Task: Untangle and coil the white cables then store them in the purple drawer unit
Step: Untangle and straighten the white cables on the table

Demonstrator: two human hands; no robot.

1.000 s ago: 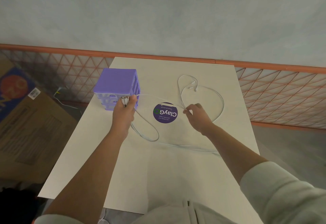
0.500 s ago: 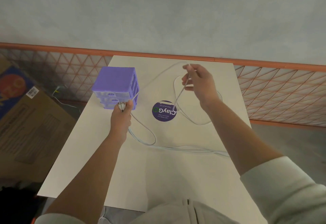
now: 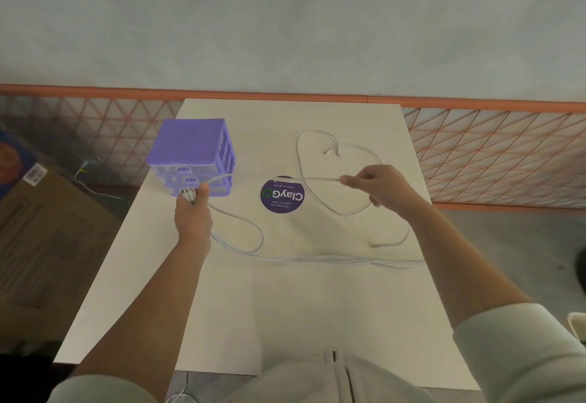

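Makeshift indoor work area: plain white table (image 3: 285,307) against orange mesh barrier (image 3: 494,155), cardboard boxes (image 3: 47,228) on floor.

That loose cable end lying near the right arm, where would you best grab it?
Pinch the loose end just behind its plug, coming straight down from above. It lies flat on the table, apart from the other strands, with bare surface around it, so fingers could close on it without snagging the cables beside it.
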